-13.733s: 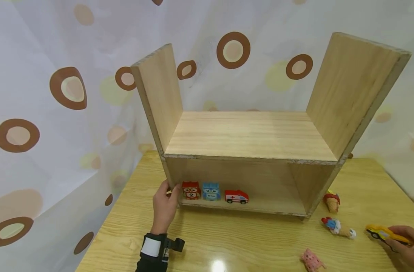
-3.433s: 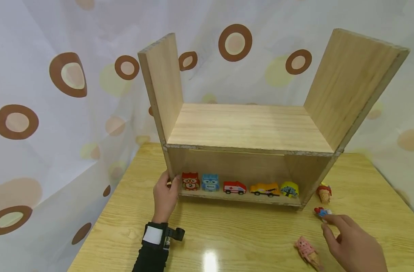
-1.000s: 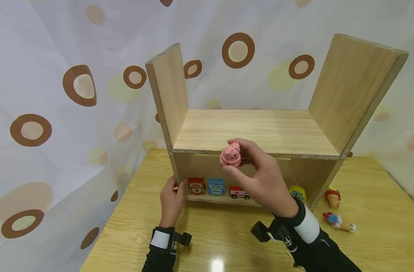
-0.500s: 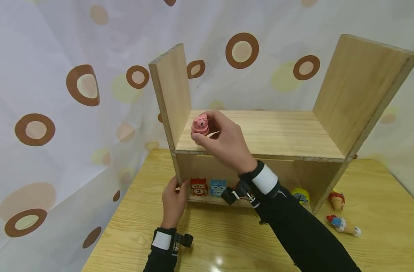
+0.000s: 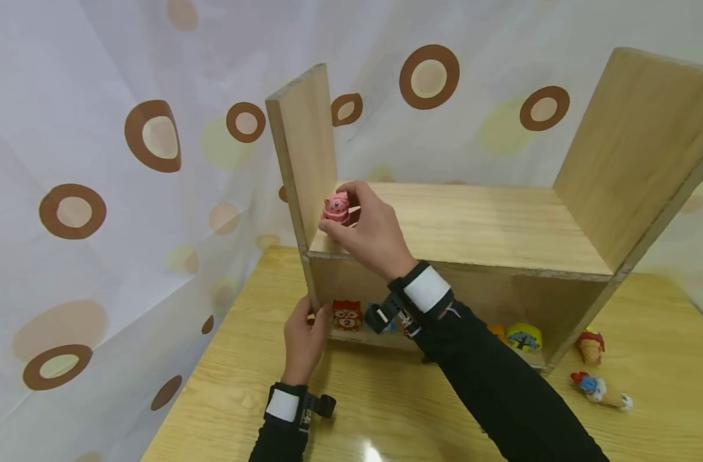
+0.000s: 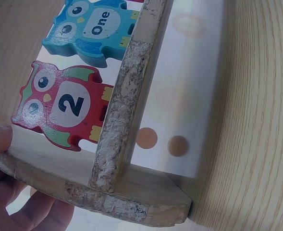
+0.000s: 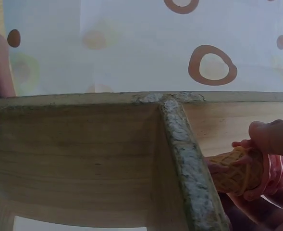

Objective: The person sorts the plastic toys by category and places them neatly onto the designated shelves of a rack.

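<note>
My right hand (image 5: 374,234) pinches a pink toy ice cream cone (image 5: 336,207) between thumb and fingers. It is low at the left end of the upper board (image 5: 490,224) of a wooden shelf, near the left side panel (image 5: 305,141). In the right wrist view the toy's brown waffle cone (image 7: 239,171) shows beside the shelf edge. My left hand (image 5: 305,340) grips the lower part of that panel, thumb inside and fingers outside. Just inside stand a red owl block (image 6: 59,103) marked 2 and a blue owl block (image 6: 93,29) marked One.
On the lower level at right sits a yellow tree block (image 5: 525,336) beside an orange toy truck (image 5: 498,331), partly hidden by my right sleeve. Two more toy cones, one red-topped (image 5: 591,346) and one white-and-blue (image 5: 602,391), lie on the table (image 5: 247,385) right of the shelf.
The truck and tree block have come onto the lower level. Since then my right hand has picked the pink cone off the table and carried it left to the upper board. My left hand keeps its grip.
</note>
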The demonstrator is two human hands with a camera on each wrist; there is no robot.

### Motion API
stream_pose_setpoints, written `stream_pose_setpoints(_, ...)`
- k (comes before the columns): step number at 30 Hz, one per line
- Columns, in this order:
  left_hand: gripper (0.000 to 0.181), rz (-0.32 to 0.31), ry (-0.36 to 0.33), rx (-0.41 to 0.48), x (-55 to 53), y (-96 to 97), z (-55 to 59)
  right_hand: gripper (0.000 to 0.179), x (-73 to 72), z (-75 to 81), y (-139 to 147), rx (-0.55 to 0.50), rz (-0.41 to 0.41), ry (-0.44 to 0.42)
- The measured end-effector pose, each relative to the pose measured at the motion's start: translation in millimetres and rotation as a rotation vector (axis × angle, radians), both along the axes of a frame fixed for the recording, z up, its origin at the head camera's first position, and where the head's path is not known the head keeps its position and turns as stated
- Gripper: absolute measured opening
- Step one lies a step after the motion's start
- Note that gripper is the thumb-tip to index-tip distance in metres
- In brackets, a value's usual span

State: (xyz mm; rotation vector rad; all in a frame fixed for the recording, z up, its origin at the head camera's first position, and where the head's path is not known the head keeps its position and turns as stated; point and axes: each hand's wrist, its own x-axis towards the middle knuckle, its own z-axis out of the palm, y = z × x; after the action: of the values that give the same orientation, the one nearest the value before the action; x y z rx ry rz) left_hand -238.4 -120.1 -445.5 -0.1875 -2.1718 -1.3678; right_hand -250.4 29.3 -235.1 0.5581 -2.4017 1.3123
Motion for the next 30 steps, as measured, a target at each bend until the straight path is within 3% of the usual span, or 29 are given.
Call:
stream_pose_setpoints(12, 0.027, -0.004, 0.003, -0.007, -1.9, 0.8, 1.8, 0.051, -3.8, 1.1, -0.8, 0.114, 0.022, -0.015)
stream_pose_setpoints(26, 0.027, -0.011, -0.003, -0.009, -1.6, 0.4, -1.2, 0.054, -4.3, 0.1, -0.8, 0.127, 0.031, -0.094)
stream_pose_setpoints(30, 0.027, -0.016, -0.023, 0.0, 0.1, -0.1, -1.4, 0.059, -0.3, -1.0, 2.6, 0.102, 0.021, -0.064)
